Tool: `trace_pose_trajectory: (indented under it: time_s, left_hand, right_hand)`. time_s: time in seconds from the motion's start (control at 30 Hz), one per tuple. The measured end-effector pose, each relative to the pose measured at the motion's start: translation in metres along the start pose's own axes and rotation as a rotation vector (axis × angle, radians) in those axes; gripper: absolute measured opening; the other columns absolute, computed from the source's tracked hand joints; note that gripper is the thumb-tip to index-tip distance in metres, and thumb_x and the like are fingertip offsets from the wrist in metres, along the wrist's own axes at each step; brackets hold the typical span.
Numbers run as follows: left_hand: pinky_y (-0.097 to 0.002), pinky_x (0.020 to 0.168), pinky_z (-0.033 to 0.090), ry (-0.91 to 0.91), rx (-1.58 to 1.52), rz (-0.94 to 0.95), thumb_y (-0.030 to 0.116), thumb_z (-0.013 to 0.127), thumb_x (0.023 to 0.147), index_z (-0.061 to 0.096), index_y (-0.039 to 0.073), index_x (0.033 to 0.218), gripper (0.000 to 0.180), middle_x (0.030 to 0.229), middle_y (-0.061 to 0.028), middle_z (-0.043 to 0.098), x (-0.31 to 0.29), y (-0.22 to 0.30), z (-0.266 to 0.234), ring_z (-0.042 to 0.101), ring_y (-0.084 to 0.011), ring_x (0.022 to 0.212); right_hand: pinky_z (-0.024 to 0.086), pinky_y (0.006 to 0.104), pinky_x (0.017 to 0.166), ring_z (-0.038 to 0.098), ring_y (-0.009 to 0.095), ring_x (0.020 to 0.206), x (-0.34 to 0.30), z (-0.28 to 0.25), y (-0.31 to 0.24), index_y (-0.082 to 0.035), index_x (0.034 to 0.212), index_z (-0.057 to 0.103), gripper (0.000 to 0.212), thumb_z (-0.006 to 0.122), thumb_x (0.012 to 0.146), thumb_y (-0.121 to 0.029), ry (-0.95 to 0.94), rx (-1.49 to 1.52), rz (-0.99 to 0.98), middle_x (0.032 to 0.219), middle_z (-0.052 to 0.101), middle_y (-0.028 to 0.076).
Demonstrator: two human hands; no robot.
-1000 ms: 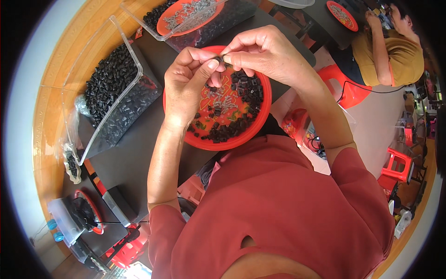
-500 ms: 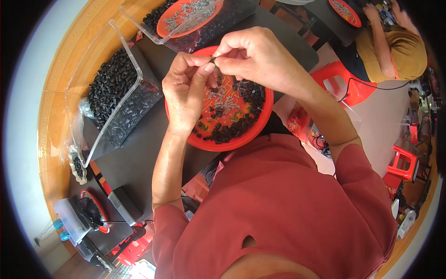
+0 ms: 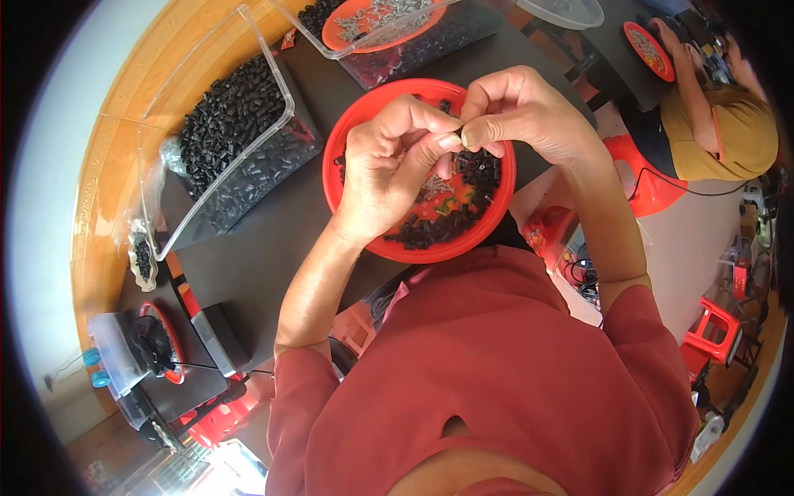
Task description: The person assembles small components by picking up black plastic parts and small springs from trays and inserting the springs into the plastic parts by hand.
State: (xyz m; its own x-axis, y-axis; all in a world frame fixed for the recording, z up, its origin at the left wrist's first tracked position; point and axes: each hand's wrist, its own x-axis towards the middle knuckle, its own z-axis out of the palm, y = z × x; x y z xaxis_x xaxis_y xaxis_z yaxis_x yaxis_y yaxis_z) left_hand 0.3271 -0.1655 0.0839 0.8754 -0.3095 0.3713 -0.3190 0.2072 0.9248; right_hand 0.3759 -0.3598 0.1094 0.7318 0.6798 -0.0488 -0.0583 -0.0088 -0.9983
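Note:
Over a red round tray (image 3: 337, 124), my two hands meet fingertip to fingertip. Thumb and index finger of my left hand (image 3: 385, 161) are pinched on a tiny dark piece at the meeting point, mostly hidden by the fingers. My right hand (image 3: 529, 112) pinches at the same spot from the other side. Small black plastic parts (image 3: 434, 227) lie along the tray's near and right rim. Small silvery metal pieces (image 3: 436, 188) are heaped in its middle, partly covered by my left hand.
A clear bin (image 3: 285, 124) of black parts stands left on the dark table (image 3: 240, 269). Another clear bin (image 3: 413, 62) at the back carries an orange plate (image 3: 331, 33) of metal pieces. At right, a person (image 3: 719, 132) sits on a red stool (image 3: 653, 186).
The whole view has shifted, so tray and bins appear farther right. Both hands stay pinched together, now a little lower over the tray.

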Motion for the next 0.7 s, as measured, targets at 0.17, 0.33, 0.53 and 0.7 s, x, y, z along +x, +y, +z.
trace_pose_trajectory:
  time_s: [0.17,0.33,0.53,0.7]
  left_hand:
    - [-0.02,0.055,0.047,0.026,0.06,-0.02,-0.003,0.056,0.09,0.055,-0.001,0.094,0.004,0.082,-0.0066,0.064,-0.001,-0.003,0.0,0.056,-0.007,0.064]
    - [-0.0199,0.055,0.046,0.027,0.116,0.007,-0.002,0.057,0.09,0.054,0.0,0.093,0.004,0.08,-0.0043,0.063,0.001,0.001,0.003,0.057,-0.0065,0.064]
    - [-0.0193,0.058,0.046,0.421,0.396,0.306,-0.002,0.06,0.087,0.059,0.002,0.093,0.007,0.085,-0.0066,0.063,0.006,0.048,-0.041,0.057,-0.0075,0.065]
    - [-0.0223,0.077,0.048,0.732,1.128,0.26,0.015,0.066,0.086,0.067,0.003,0.105,0.023,0.093,-0.007,0.067,0.001,0.083,-0.106,0.062,-0.0098,0.089]
  right_hand:
    - [0.039,0.0198,0.052,0.05,0.007,0.054,-0.012,0.011,-0.005,0.001,0.081,0.069,0.018,0.072,0.079,-0.017,0.14,-0.08,-0.036,0.068,0.063,0.005]
    - [0.037,0.0199,0.049,0.048,0.005,0.054,-0.017,0.015,-0.001,0.002,0.084,0.064,0.014,0.065,0.084,-0.011,0.215,-0.098,-0.132,0.068,0.059,0.004]
    - [0.033,0.0181,0.049,0.043,0.004,0.053,-0.009,0.009,-0.006,0.0,0.087,0.063,0.013,0.061,0.088,-0.012,0.392,-0.069,-0.397,0.07,0.059,0.003]
    - [0.048,0.0226,0.064,0.06,0.007,0.069,0.002,-0.004,0.029,0.0,0.09,0.068,0.015,0.066,0.085,-0.014,0.349,-0.469,-0.229,0.078,0.067,0.004]
